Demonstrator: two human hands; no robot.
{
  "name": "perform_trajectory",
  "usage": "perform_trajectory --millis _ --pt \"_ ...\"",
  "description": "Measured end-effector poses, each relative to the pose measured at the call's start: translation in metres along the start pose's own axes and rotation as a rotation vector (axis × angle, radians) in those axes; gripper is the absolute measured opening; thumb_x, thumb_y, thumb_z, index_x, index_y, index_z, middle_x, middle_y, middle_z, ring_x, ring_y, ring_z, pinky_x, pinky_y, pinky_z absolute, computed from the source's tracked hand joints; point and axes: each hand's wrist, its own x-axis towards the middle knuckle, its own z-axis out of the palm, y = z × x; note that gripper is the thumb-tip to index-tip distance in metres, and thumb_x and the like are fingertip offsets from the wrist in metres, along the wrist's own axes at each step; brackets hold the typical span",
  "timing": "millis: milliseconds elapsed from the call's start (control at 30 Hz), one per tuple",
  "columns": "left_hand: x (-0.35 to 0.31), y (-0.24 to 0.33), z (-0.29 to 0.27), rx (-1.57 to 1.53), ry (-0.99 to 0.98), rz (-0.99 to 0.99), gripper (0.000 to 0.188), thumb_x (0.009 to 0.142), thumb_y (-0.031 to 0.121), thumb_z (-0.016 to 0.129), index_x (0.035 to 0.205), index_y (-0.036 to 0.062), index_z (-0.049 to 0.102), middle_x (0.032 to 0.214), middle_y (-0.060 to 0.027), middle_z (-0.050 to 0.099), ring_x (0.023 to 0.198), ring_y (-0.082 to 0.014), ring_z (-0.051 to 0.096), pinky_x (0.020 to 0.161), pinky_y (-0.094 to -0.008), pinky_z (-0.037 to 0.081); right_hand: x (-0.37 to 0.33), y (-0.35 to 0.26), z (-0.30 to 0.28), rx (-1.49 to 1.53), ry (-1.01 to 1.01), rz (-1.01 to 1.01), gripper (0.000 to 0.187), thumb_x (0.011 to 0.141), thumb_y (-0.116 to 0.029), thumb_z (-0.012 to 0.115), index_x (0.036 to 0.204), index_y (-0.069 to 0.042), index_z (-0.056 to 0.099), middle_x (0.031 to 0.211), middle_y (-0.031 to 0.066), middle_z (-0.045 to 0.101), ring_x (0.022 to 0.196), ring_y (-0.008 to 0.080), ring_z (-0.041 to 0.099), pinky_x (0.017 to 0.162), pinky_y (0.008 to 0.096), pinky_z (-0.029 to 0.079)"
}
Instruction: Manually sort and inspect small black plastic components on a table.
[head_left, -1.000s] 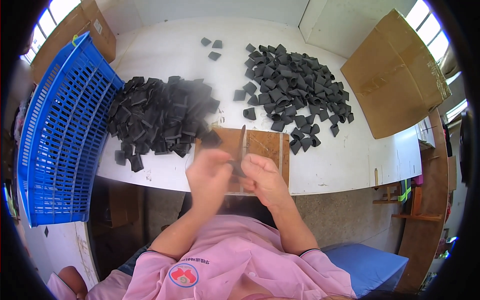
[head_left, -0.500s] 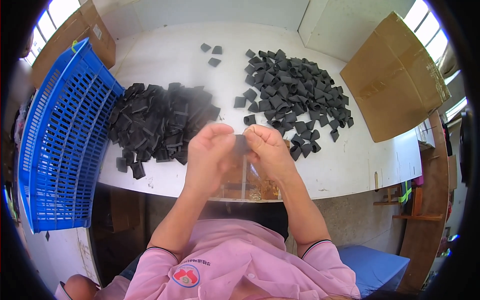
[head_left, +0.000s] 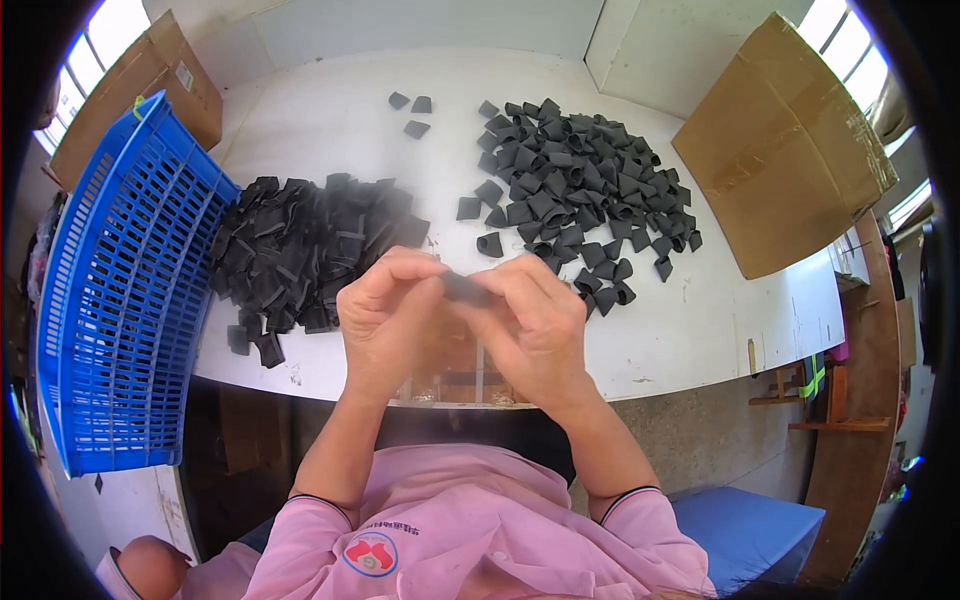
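A small dark grey fabric sleeve (head_left: 465,290) is stretched between my two hands above the table's front edge, slightly blurred. My left hand (head_left: 383,315) pinches its left end between thumb and fingers. On the other end, the fingers and thumb of my right hand (head_left: 540,325) are closed, partly covering it. Left of my hands lies a heap of flat-looking black fabric pieces (head_left: 290,250). Beyond my right hand spreads a pile of short dark grey sleeves (head_left: 580,170), many with round openings showing.
A blue plastic basket (head_left: 130,290) leans at the table's left edge, with a cardboard box (head_left: 190,85) behind it. Another cardboard box (head_left: 780,150) stands at the right. Three loose grey pieces (head_left: 416,130) lie toward the back of the white table (head_left: 690,345). A blue stool-like object (head_left: 750,535) is at lower right.
The sleeve has turned from upright to lying more sideways between my fingers. Both hands have shifted a little to the left, and my right hand has rolled over it.
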Motion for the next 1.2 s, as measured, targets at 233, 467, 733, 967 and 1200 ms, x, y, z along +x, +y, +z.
perform_trajectory --millis 233,467,733,967,1200 --pt "-0.003 -0.003 0.009 0.232 -0.01 0.11 0.023 0.067 -0.011 0.054 0.087 0.0002 0.059 0.081 -0.0067 0.056 0.072 -0.0145 0.053 0.065 -0.0232 0.043 -0.015 0.018 0.011 0.128 0.033 0.009 0.013 0.068 0.0 0.064 0.077 0.001 0.054 0.069 0.009 0.05 0.06 0.0231 0.051 0.051 0.0315 0.041" --pt "-0.002 -0.001 0.011 0.044 -0.003 0.026 0.014 0.075 -0.003 0.052 0.086 0.0001 0.059 0.084 -0.0053 0.058 0.074 -0.0102 0.052 0.065 -0.0227 0.043 -0.003 -0.008 0.002 0.171 0.062 0.084 0.014 0.068 0.0 0.064 0.08 0.0 0.056 0.071 0.0076 0.051 0.057 0.0172 0.052 0.048 0.0273 0.042" --pt "-0.01 -0.005 0.007 -0.806 0.187 -0.321 0.014 0.085 0.014 0.052 0.094 0.0043 0.056 0.095 -0.0088 0.055 0.081 -0.0181 0.053 0.078 -0.0325 0.044 0.004 -0.004 0.003 0.035 0.049 -0.02 0.013 0.068 0.001 0.063 0.078 0.0 0.056 0.07 0.0079 0.052 0.058 0.0201 0.052 0.05 0.0289 0.042" --pt "-0.02 -0.005 0.004 -0.534 0.163 -0.285 0.012 0.084 0.011 0.053 0.089 0.0012 0.057 0.09 -0.0089 0.057 0.082 -0.0155 0.053 0.075 -0.0284 0.042 -0.016 0.013 0.02 0.17 0.121 -0.026 0.01 0.07 0.001 0.062 0.075 0.001 0.053 0.067 0.009 0.052 0.059 0.0234 0.051 0.051 0.0303 0.041" --pt "-0.015 -0.001 -0.001 -0.386 0.083 -0.208 0.02 0.083 0.009 0.052 0.099 -0.0036 0.053 0.093 -0.011 0.056 0.082 -0.0143 0.052 0.077 -0.0269 0.041 -0.01 0.01 0.014 0.092 0.053 0.031 0.01 0.072 -0.001 0.061 0.078 0.0 0.053 0.067 0.0102 0.052 0.056 0.0226 0.051 0.048 0.0301 0.04"
